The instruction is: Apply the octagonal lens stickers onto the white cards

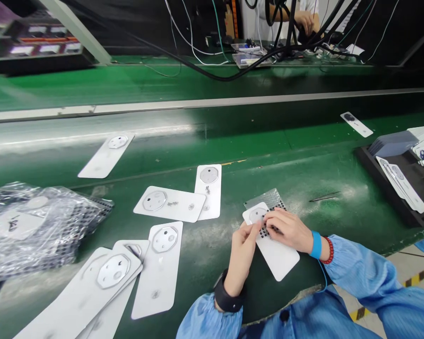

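Observation:
A white phone back cover with a round camera area lies slanted on the green bench in front of me. My left hand pinches its upper left edge near the round area. My right hand, with a blue wrist strap, reaches over the cover from the right. Its fingers are pressed together close to my left thumb; anything tiny between them is hidden. A clear sheet with rows of black dots sits at the cover's upper end, partly covered by my right hand.
More white covers lie to the left, some overlapping. A clear plastic bag is at far left. Tweezers lie right of my hands, before a black tray of covers. Cables hang at the back, where another person's hand shows.

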`<state>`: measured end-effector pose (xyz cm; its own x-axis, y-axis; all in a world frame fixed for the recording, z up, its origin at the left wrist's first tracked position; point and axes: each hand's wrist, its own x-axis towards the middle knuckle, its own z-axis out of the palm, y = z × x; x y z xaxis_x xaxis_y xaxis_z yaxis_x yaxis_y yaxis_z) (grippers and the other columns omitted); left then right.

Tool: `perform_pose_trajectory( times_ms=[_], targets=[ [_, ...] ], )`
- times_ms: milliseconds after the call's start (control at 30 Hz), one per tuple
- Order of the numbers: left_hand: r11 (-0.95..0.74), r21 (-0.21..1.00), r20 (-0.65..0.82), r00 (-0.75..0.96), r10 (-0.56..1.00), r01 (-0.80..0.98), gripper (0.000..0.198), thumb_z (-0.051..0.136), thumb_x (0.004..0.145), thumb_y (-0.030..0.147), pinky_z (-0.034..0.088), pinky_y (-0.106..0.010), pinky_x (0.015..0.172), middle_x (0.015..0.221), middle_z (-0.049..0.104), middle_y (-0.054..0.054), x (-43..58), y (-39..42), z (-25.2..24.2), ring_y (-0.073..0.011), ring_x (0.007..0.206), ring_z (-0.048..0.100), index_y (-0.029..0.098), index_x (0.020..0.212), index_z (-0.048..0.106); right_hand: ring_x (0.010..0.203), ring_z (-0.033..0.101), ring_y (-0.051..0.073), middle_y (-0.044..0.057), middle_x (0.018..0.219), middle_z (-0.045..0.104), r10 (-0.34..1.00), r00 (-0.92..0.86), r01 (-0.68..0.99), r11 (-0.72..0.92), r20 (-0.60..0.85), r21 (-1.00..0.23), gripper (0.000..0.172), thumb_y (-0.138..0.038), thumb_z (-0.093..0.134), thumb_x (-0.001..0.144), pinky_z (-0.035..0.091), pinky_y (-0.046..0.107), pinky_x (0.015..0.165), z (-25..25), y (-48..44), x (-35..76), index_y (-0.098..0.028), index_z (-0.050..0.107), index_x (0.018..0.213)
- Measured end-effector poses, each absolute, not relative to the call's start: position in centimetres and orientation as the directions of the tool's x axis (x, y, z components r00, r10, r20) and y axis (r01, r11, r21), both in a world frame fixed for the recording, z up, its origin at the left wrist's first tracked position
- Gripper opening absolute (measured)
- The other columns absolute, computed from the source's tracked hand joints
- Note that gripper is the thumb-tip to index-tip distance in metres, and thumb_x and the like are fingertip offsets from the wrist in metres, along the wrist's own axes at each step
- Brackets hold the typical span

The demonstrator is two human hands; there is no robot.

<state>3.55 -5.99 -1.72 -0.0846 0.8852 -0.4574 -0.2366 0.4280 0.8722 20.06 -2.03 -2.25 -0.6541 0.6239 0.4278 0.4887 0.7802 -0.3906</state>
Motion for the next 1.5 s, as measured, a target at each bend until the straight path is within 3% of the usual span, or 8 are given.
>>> perform_pose_trajectory(
  times_ms=[100, 367, 467, 633, 833, 1000, 1333, 1500],
  targets=[
    [0.403, 0.906, -0.419, -0.141, 0.897, -0.131, 0.035, 0.070, 0.076, 0.047, 0.047, -0.025, 0.063, 0.087, 0.071, -0.008, 2.2, -6.0, -1.7, -0.0200, 0.078, 0.063, 0.012, 0.078, 0.077, 0.088, 0.068, 0.014, 0.008, 0.100, 0.068, 0.716, -0.614, 0.501, 0.679, 0.333, -0.536, 0.013, -0.015, 0.044, 0.096, 0.058, 0.026, 0.077, -2.8, -1.7, 20.9, -0.018, 0.056, 0.091],
    [0.465, 0.885, -0.456, -0.195, 0.869, 0.003, 0.044, 0.085, 0.056, 0.040, 0.053, -0.029, 0.056, 0.086, 0.075, -0.011, -1.4, -7.1, -1.3, -0.0236, 0.070, 0.069, 0.012, 0.087, 0.074, 0.094, 0.070, 0.020, 0.011, 0.107, 0.069, 0.713, -0.623, 0.527, 0.687, 0.322, -0.501, 0.016, -0.013, 0.044, 0.095, 0.061, 0.033, 0.080, -3.5, -1.9, 22.5, -0.018, 0.058, 0.099],
    [0.457, 0.889, -0.439, -0.247, 0.864, 0.020, 0.048, 0.082, 0.061, 0.041, 0.052, -0.027, 0.053, 0.078, 0.074, -0.008, -2.5, -8.2, -0.5, -0.0210, 0.062, 0.068, 0.013, 0.099, 0.070, 0.092, 0.070, 0.019, 0.011, 0.104, 0.069, 0.762, -0.562, 0.538, 0.631, 0.321, -0.559, 0.014, -0.015, 0.046, 0.095, 0.060, 0.032, 0.079, -2.6, -1.4, 23.2, -0.019, 0.059, 0.094],
    [0.285, 0.957, -0.280, -0.370, 0.886, -0.042, 0.079, 0.069, 0.081, 0.040, 0.054, -0.027, 0.058, 0.082, 0.074, -0.003, -0.7, -9.5, 2.2, -0.0176, 0.063, 0.067, 0.022, 0.147, 0.031, 0.101, 0.067, 0.021, 0.009, 0.109, 0.067, 0.841, -0.396, 0.469, 0.531, 0.369, -0.706, 0.009, -0.016, 0.055, 0.091, 0.056, 0.035, 0.089, 1.9, -1.9, 21.6, -0.020, 0.061, 0.085],
    [0.232, 0.973, -0.222, -0.239, 0.945, 0.013, 0.030, 0.068, 0.082, 0.039, 0.055, -0.027, 0.064, 0.085, 0.075, -0.007, 3.2, -9.4, 5.0, -0.0206, 0.070, 0.069, 0.016, 0.100, 0.073, 0.106, 0.063, 0.022, 0.010, 0.112, 0.065, 0.741, -0.409, 0.377, 0.668, 0.532, -0.641, 0.012, -0.013, 0.053, 0.092, 0.056, 0.042, 0.093, 5.6, -4.0, 17.5, -0.020, 0.064, 0.092],
    [0.170, 0.983, -0.146, -0.286, 0.947, 0.063, 0.027, 0.067, 0.082, 0.035, 0.057, -0.029, 0.070, 0.087, 0.077, -0.006, 4.0, -9.6, 5.8, -0.0225, 0.076, 0.071, 0.019, 0.102, 0.076, 0.111, 0.063, 0.022, 0.010, 0.116, 0.066, 0.713, -0.426, 0.465, 0.700, 0.556, -0.542, 0.016, -0.009, 0.053, 0.091, 0.044, 0.050, 0.108, 5.3, -4.7, 17.7, -0.019, 0.064, 0.095],
    [0.097, 0.984, -0.045, -0.321, 0.946, 0.147, 0.023, 0.065, 0.083, 0.030, 0.058, -0.028, 0.071, 0.088, 0.077, -0.006, 4.4, -9.8, 5.9, -0.0229, 0.076, 0.072, 0.020, 0.099, 0.077, 0.112, 0.066, 0.019, 0.010, 0.107, 0.074, 0.546, -0.513, 0.525, 0.810, 0.663, -0.261, 0.025, -0.009, 0.044, 0.096, 0.045, 0.040, 0.109, 5.7, -5.2, 18.2, -0.016, 0.065, 0.107],
    [0.111, 0.989, -0.073, -0.324, 0.943, 0.101, 0.023, 0.065, 0.083, 0.031, 0.059, -0.029, 0.073, 0.088, 0.078, -0.007, 4.3, -9.9, 5.9, -0.0244, 0.078, 0.073, 0.019, 0.098, 0.077, 0.125, 0.057, 0.018, 0.012, 0.116, 0.072, 0.512, -0.544, 0.515, 0.829, 0.665, -0.217, 0.035, -0.011, 0.035, 0.099, 0.042, 0.039, 0.112, 4.8, -5.6, 18.4, -0.012, 0.065, 0.116]
  ],
)
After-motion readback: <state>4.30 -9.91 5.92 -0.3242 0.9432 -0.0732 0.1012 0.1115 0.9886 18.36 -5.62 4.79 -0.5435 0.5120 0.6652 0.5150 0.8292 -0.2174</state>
